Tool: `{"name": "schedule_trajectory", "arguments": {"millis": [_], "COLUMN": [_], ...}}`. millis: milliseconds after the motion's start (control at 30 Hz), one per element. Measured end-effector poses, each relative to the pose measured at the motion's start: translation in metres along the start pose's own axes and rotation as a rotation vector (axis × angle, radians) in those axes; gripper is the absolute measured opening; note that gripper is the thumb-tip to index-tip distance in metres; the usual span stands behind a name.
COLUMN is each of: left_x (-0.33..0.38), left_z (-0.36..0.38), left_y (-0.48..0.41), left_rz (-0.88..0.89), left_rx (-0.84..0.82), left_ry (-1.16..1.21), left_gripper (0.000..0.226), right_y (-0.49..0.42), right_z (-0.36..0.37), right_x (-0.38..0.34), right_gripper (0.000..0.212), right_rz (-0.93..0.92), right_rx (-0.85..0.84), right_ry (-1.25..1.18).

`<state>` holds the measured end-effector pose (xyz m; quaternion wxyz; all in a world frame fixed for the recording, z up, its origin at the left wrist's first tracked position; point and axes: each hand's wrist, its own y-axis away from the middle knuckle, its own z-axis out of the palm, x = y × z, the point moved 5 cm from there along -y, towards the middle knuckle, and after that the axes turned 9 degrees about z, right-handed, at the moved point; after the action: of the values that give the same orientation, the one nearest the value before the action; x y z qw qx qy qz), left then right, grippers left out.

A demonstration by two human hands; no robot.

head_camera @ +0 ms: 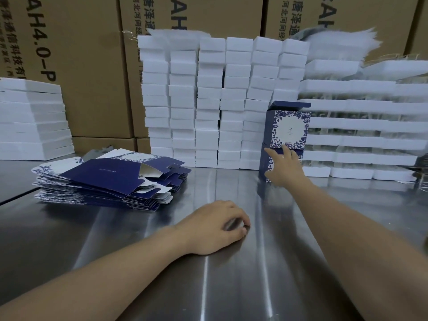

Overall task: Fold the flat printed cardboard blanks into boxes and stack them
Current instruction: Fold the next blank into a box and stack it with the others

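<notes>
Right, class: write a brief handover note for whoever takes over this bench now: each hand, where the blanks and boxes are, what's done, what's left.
Left hand rests on the steel table, fingers loosely curled, holding nothing.
Right hand reaches out, straight fingers touching the lower box.
Upper box sits on the lower box, beside the white foam stacks.
Done: two boxes folded and stacked.
Left: the pile of flat blanks, far left.
</notes>
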<state>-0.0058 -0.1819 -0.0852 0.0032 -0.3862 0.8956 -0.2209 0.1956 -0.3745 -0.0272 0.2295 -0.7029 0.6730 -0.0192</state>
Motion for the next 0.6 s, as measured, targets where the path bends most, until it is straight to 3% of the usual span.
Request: {"name": "schedule_trajectory", "arguments": {"millis": [100,233,367,467,600], "left_x": [-0.009,-0.022,-0.027,-0.018,-0.028], "left_z": [-0.008,-0.018,-0.023,-0.024,-0.048], "left_y": [-0.008,-0.015,-0.012,-0.012,-0.018], "left_rz": [0.036,0.134,0.15,0.202,0.059], "left_rx": [-0.019,-0.009,0.06,0.068,0.129], "left_ry": [-0.092,-0.418,-0.609,-0.79,-0.969], "left_gripper": [0.022,0.023,0.03,0.025,0.029], "right_y": [0.013,0.06,0.101,0.108,0.111], "right_z": [0.004,0.03,0.054,0.051,0.047], "right_x": [-0.007,-0.02,-0.035,-0.047,-0.047], "right_gripper": [0.068,0.052,0.052,0.047,0.043], "right_rz": [-0.093,-0.26,-0.329,-0.339,-0.33], "right_rx": [-0.024,-0.127,-0.281,-0.257,-0.244], "right_ry": [0.006,-0.077,-0.085,-0.074,-0.058]}}
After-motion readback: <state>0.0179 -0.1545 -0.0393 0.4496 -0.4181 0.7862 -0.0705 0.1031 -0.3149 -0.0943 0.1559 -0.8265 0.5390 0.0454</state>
